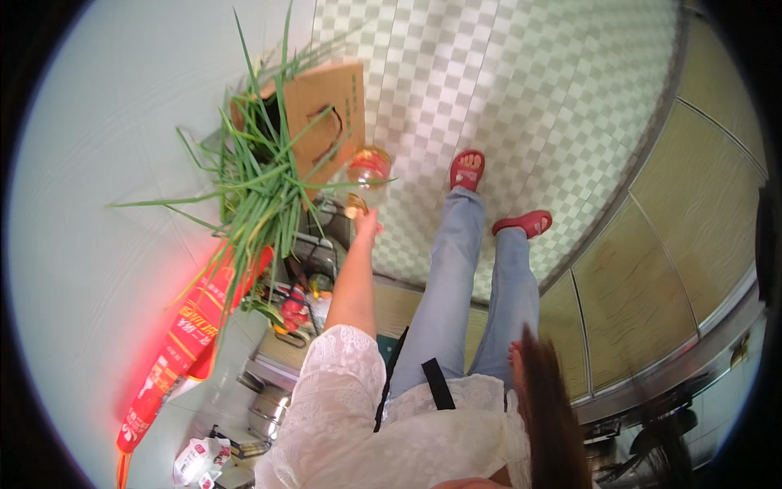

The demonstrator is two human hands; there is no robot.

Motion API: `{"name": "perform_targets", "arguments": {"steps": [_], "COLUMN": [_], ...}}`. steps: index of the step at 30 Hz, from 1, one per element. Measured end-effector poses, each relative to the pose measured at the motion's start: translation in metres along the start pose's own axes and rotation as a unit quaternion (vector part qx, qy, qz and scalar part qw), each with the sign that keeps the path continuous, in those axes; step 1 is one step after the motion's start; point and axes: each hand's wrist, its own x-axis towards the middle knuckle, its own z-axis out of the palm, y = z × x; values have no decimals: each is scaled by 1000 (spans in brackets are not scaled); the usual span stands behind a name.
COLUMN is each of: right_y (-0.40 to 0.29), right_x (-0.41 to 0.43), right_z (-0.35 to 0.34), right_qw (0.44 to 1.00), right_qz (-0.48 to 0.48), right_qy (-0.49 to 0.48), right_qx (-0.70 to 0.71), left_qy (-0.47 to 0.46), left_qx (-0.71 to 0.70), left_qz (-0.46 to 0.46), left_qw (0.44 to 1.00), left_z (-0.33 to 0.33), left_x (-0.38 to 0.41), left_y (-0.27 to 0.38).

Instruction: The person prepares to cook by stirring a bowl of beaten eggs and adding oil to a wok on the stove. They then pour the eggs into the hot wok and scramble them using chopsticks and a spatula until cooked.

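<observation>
My left hand point(368, 227) grips the neck end of a clear plastic bottle point(368, 171) that has a red and yellow label and a yellowish cap. The bottle is close beside a brown cardboard box point(330, 122) with a dark cord handle. Long green onions point(263, 183) spread over the box's near side. My right hand point(516, 354) hangs low by my right thigh, partly hidden by dark hair; its fingers show only in part, and whether it holds anything cannot be seen.
A red and orange printed bag point(183, 342) hangs at the wall on the left. Below the onions a rack holds vegetables and a red net bag point(294, 310). Tan cabinet doors point(641, 293) line the right side. A steel pot point(269, 411) stands at the lower left.
</observation>
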Motion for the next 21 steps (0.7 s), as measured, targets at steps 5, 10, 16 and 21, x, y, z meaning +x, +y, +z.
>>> {"name": "perform_targets", "arguments": {"steps": [5, 10, 16, 21], "right_y": [-57, -112, -160, -128], "right_x": [-30, -78, -101, -166], "right_z": [41, 61, 20, -46], "right_qw": [972, 849, 631, 699], "right_qz": [-188, -486, -739, -594], "right_qy": [-21, 74, 122, 346], "right_qx": [-140, -193, -202, -196], "left_qy": [-61, -195, -504, -577], "left_qx": [324, 620, 380, 434], "left_qz": [128, 365, 652, 629], "left_qw": [935, 667, 420, 288], "left_z": [6, 42, 140, 162], "left_x": [-88, -257, -410, -538], "left_y": [39, 60, 55, 40]}}
